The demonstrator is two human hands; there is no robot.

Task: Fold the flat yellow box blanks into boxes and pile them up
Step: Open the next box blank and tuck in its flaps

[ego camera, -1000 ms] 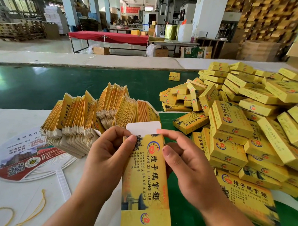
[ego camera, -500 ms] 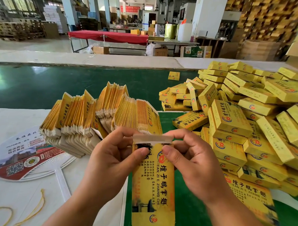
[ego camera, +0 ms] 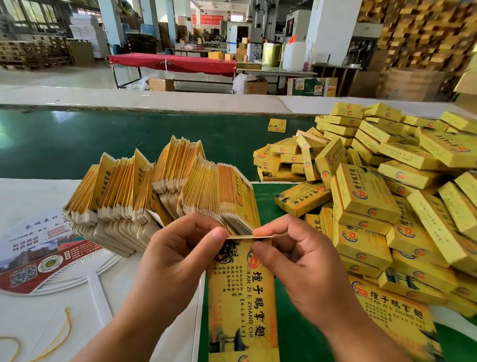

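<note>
I hold one yellow box blank (ego camera: 243,304) upright in front of me, its printed face toward the camera. My left hand (ego camera: 179,257) pinches its top left corner and my right hand (ego camera: 299,268) pinches its top right corner. The white end flap at the top is bent down almost flat, seen edge-on between my thumbs. Behind my hands, a fanned stack of flat yellow blanks (ego camera: 160,194) lies on the white sheet. A big heap of folded yellow boxes (ego camera: 395,204) fills the right side of the table.
A round printed hand fan (ego camera: 37,259) with a white handle lies at the left on the white sheet (ego camera: 15,316). A yellow cord (ego camera: 58,334) lies near the front left. One small yellow box (ego camera: 277,125) sits alone on the green belt (ego camera: 97,141) behind.
The white top flap stood upright a second ago; both hands have since folded it down until it lies nearly flat. The blank has shifted slightly right.
</note>
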